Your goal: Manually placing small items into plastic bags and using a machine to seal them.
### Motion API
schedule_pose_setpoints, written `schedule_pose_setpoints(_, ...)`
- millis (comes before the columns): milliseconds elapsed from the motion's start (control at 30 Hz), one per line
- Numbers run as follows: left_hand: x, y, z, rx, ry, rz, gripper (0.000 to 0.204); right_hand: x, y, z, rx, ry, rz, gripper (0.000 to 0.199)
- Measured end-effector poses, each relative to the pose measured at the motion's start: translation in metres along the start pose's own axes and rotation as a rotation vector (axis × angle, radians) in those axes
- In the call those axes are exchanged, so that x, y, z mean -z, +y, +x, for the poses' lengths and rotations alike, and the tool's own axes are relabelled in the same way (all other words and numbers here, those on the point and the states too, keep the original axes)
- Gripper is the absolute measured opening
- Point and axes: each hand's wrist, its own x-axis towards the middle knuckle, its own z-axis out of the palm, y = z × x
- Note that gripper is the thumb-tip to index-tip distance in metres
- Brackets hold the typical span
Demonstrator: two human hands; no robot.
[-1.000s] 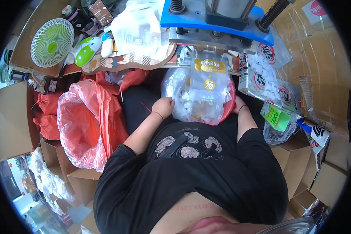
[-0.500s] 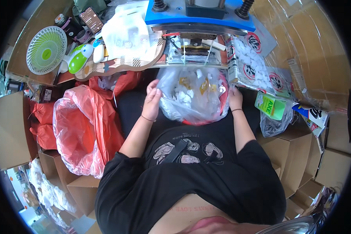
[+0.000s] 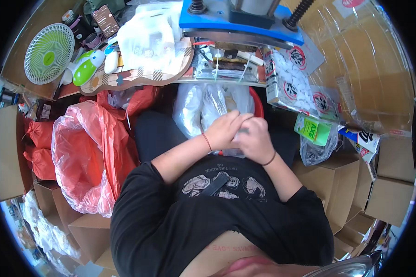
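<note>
A clear plastic bag [image 3: 189,108] sits in a red basin [image 3: 257,102] between my thighs, its film drawn into folds that run up to my hands. My left hand [image 3: 224,131] and my right hand [image 3: 256,139] meet over the near side of the bag. Their fingers are closed and press together around the bag's gathered edge, which they mostly hide. White pieces inside the bag are hardly visible through the creased film.
Ahead stands a press with a blue plate [image 3: 240,21]. A tray of small white pieces [image 3: 291,81] lies right of it, near a green box [image 3: 312,129]. On the left are a red bag-lined bin [image 3: 62,152], a fan [image 3: 49,54] and a phone [image 3: 105,21].
My hands have come together from either side of the spread bag. Its mouth, wide before, is now drawn in and folded, and more of the red basin shows on the right.
</note>
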Motion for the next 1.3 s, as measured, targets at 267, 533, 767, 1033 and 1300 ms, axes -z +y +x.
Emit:
schedule_pose_setpoints(267,-0.047,-0.034,-0.030,0.319,0.193,-0.337,0.059,-0.104,0.058,-0.016,-0.859,0.037,0.948,0.015)
schedule_pose_setpoints(533,-0.015,-0.086,-0.031,0.654,-0.143,-1.046,0.048,-0.083,0.034,0.019,-0.238,-0.190,0.046,0.010)
schedule_pose_setpoints(767,-0.027,-0.105,-0.043,0.566,-0.281,-1.496,0.031,-0.062,0.002,0.028,0.052,-0.149,0.093,0.009)
schedule_pose_setpoints(1033,-0.024,-0.098,-0.040,0.344,-0.237,-0.805,0.029,-0.111,0.083,-0.006,-0.306,-0.635,0.165,0.024)
schedule_pose_setpoints(1300,-0.021,-0.080,-0.042,0.251,0.155,-0.013,0.042,-0.123,0.074,-0.010,-1.113,-0.494,1.408,0.022)
